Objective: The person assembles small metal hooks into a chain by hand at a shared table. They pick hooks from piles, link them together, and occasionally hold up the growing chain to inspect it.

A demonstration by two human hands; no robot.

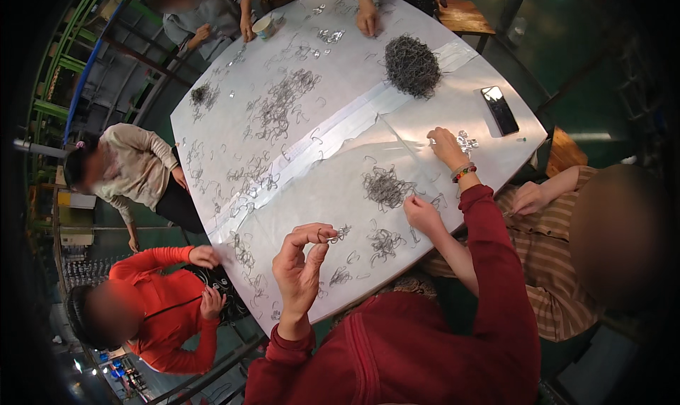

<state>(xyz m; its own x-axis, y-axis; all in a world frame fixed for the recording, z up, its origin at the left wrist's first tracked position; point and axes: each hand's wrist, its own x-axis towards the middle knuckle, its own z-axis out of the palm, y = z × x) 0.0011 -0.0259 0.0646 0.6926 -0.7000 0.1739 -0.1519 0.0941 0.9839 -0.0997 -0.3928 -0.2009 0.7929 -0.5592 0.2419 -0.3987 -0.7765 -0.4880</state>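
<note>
My left hand (300, 270) is raised over the near edge of the table, thumb and forefinger pinched on a small bunch of thin curved wire pieces (341, 233). Reaching out to the right, my right hand (448, 150), with a beaded bracelet at the wrist, has its fingertips drawn together low over the table; what they hold is too small to make out. Beside it lies a little group of shiny metal pieces (465, 142). Between my hands sits a tangled heap of dark wire pieces (386, 187), with a smaller loose pile (385, 243) nearer to me.
The white-covered table (340, 185) carries scattered wire pieces (283, 107), a big dark tangle (412, 66), a phone (500, 111) and a paper cup (264, 27). A co-worker's hand (422, 215) from the right is close to my right forearm. Other people sit around the edges.
</note>
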